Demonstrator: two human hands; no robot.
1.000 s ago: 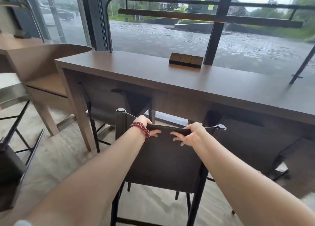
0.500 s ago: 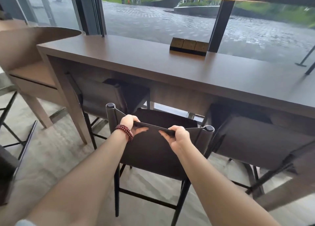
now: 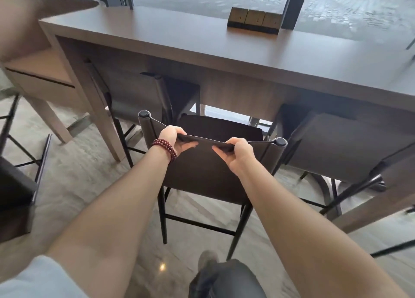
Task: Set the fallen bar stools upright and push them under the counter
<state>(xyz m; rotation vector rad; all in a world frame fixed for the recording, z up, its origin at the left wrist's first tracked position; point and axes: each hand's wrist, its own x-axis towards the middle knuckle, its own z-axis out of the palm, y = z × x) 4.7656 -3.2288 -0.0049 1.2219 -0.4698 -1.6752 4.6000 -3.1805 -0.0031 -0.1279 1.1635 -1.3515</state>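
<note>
Both hands are clamped over the top edge of the dark leather-backed bar stool (image 3: pixel 202 174), left hand (image 3: pixel 174 138) with the red bead bracelet (image 3: pixel 166 146), right hand (image 3: pixel 235 154) beside it. The stool stands upright with its seat partly under the long brown wooden counter (image 3: pixel 202 48), between two tucked-in stools. Compared with half a second ago, the view has tipped further down, so a knee now shows.

A bar stool (image 3: pixel 202 176) stands before the counter (image 3: pixel 202 50), between two tucked stools (image 3: pixel 134 95) (image 3: pixel 336 145).
</note>
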